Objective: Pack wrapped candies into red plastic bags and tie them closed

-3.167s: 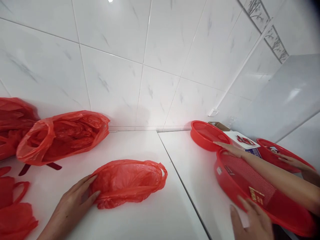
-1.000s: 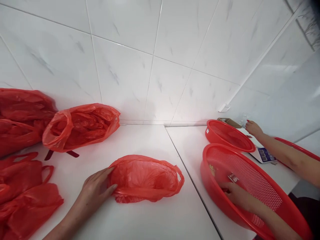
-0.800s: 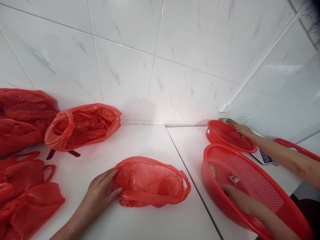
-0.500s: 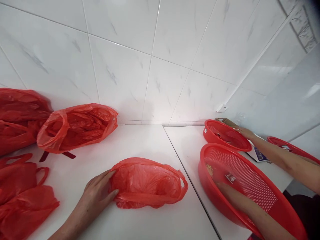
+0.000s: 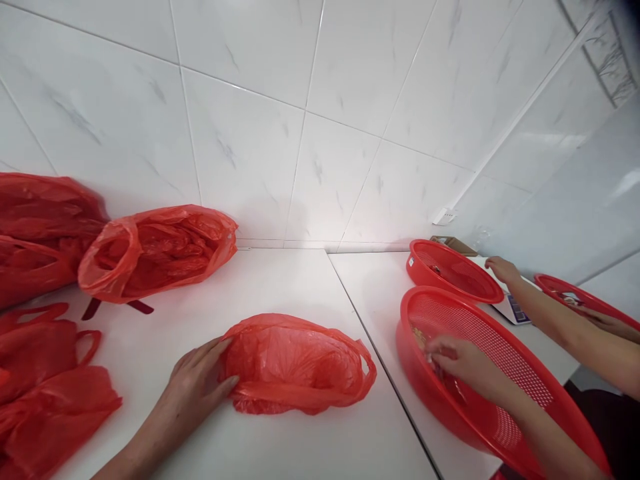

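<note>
Honestly, that red bag (image 5: 300,360) on the tabletop (image 5: 320,443) could flop closed if the left hand (image 5: 197,387) pinching its left end slips, since thin plastic sags, and I can't tell whether the right hand (image 5: 465,363) inside the big red basket (image 5: 416,373) is gripping anything.

Plastic bag (image 5: 300,363): red, thin, translucent, creased. Mouth spread wide into long oval, facing up. Inner walls visible; lower edge bunched into folds. Handle loop at right end. Lies on white table (image 5: 280,447), just left of seam.

Large basket (image 5: 505,333): red plastic, round, deep, rim uppermost, mesh inside. Stands on table, right of seam; far rim near smaller red basket (image 5: 455,270). Tan item (image 5: 419,337) inside, near left wall; details too small to tell.
</note>
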Available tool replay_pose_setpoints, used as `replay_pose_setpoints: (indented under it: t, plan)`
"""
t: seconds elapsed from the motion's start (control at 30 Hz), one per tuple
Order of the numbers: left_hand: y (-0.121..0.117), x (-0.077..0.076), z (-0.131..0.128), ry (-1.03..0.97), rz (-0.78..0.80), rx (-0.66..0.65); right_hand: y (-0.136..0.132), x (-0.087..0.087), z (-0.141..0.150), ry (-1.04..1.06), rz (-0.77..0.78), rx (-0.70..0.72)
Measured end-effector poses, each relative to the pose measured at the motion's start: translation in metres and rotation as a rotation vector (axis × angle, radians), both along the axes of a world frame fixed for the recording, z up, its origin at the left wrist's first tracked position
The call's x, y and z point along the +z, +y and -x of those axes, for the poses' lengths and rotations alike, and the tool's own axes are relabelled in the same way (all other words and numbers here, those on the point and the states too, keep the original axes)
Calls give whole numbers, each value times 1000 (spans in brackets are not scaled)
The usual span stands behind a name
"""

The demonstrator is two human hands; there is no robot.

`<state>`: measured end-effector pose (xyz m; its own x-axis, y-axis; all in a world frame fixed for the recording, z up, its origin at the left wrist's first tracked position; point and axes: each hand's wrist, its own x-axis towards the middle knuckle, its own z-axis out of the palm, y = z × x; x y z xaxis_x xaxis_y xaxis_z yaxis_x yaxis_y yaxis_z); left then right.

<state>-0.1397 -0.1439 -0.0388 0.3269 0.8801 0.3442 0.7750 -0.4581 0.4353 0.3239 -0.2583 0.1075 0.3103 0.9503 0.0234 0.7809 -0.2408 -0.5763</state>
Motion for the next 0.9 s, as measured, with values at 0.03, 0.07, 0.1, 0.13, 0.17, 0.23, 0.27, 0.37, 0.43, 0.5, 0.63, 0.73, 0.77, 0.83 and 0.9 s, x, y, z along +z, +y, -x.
replay_pose_setpoints:
  t: [0.03,0.07,0.1,0.13,0.17,0.23,0.27,0.37,0.43,0.5,0.63,0.73,0.77,0.83,0.9]
  plan:
    - [0,0,0,0,-7,0,2,6,4,23,47,35]
    - [1,0,0,0,-13,2,4,11,9,24,62,56]
    - [1,0,0,-2,-19,6,6,15,15,-3,40,60]
    - [1,1,-1,-4,-25,9,7,19,22,-58,-20,50]
    - [1,1,-1,-7,-29,9,9,21,30,-120,-80,48]
    - [-1,2,-2,-11,-31,10,12,24,48,-225,-190,75]
    - [-1,3,-2,-13,-30,10,14,24,57,-255,-238,97]
    - [-4,5,-3,-21,-32,12,21,19,89,-221,-343,185]
    - [-5,7,-3,-24,-29,7,28,11,111,-132,-368,283]
    - [-6,8,-3,-17,-14,4,36,2,134,-47,-374,402]
    - [-7,10,-3,0,11,-2,52,-15,170,62,-296,591]
    - [-7,10,-3,3,1,-7,56,-19,178,50,-212,656]
    - [-7,10,-3,4,-4,-9,56,-18,174,29,-208,645]
    - [-7,10,-3,7,-8,-15,54,-12,158,-14,-253,548]
    - [-6,9,-3,6,-16,-21,51,-1,130,-47,-325,365]
